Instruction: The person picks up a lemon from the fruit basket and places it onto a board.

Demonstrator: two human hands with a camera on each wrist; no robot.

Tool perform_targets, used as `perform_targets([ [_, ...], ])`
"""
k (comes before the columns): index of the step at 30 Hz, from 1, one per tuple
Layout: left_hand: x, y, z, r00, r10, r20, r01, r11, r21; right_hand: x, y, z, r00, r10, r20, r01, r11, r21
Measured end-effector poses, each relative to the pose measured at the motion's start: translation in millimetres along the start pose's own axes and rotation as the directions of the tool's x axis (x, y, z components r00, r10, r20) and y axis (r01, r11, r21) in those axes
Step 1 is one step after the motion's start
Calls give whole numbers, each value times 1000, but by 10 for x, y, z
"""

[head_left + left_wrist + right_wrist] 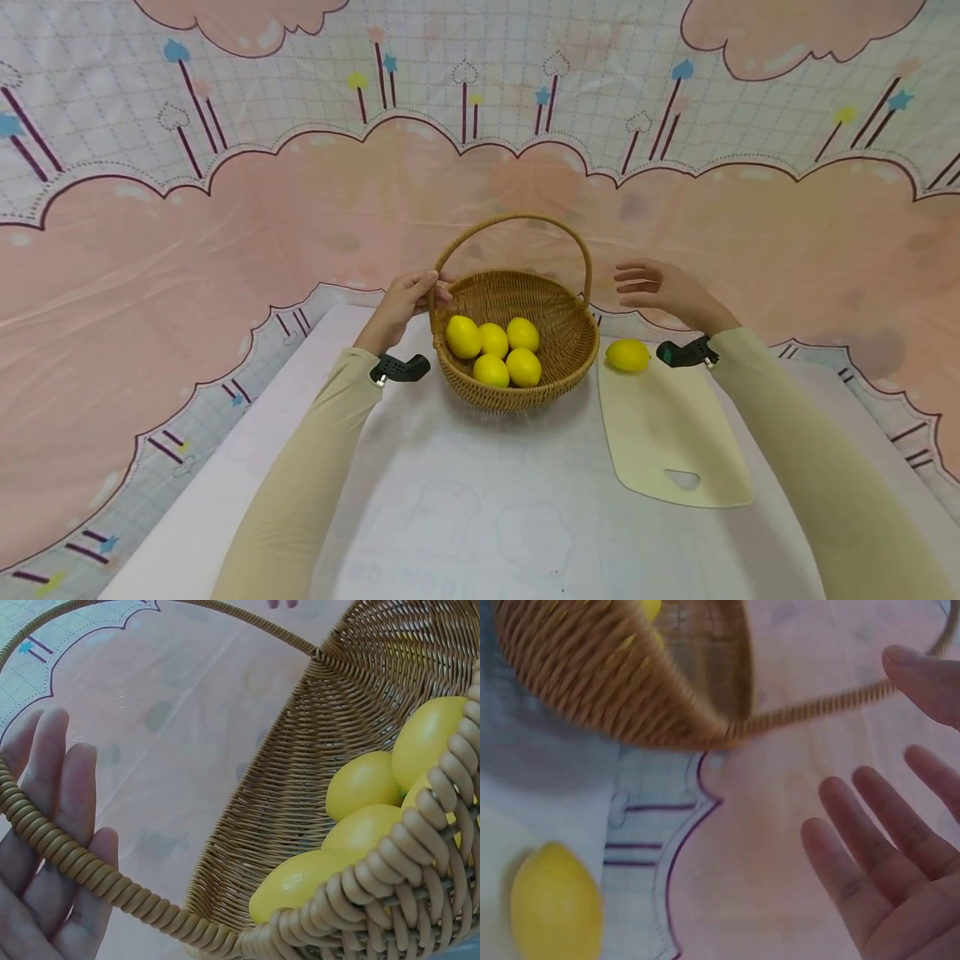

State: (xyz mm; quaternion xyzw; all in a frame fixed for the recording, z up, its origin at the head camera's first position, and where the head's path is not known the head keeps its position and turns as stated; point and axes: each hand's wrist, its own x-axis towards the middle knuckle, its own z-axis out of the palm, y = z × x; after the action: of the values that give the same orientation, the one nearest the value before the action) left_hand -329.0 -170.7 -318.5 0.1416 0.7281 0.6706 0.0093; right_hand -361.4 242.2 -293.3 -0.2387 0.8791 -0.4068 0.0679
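A brown wicker basket (517, 396) with a tall arched handle (517, 217) stands on the white table. Several yellow lemons (491, 342) lie in it. At the left side of the handle is my left hand (408, 296). Its fingers (79, 784) extend behind the handle in the left wrist view, not wrapped round it; the thumb is hidden there. To the right of the basket, apart from it, my right hand (660, 287) is raised with spread fingers and holds nothing. Below it, a single lemon (628, 355) lies on a cream cutting board (675, 433).
The cutting board's cut-out grip faces the near side of the white table (450, 500). A pink and white patterned cloth (480, 183) hangs behind the table and along its sides. A black wrist device (401, 368) sits on each forearm.
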Motion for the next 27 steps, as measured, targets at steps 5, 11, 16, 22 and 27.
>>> perform_targets([
  [5,-2,-7,-2,1000,1,-1,-1,1000,5,216,-227,135,992,-12,129,12,1000,1],
  [11,11,-28,-6,1000,8,-8,-8,1000,9,424,-390,328,969,4,247,6,999,-39],
  [16,11,-32,-10,1000,14,-12,-14,1000,10,573,-463,476,947,38,319,-20,998,-62],
  [22,3,-19,-5,1000,17,-16,-17,1000,3,703,-504,657,927,63,370,-54,998,-34],
  [27,7,-28,-4,1000,20,-8,-20,1000,6,786,-484,831,919,63,390,-74,997,11],
])
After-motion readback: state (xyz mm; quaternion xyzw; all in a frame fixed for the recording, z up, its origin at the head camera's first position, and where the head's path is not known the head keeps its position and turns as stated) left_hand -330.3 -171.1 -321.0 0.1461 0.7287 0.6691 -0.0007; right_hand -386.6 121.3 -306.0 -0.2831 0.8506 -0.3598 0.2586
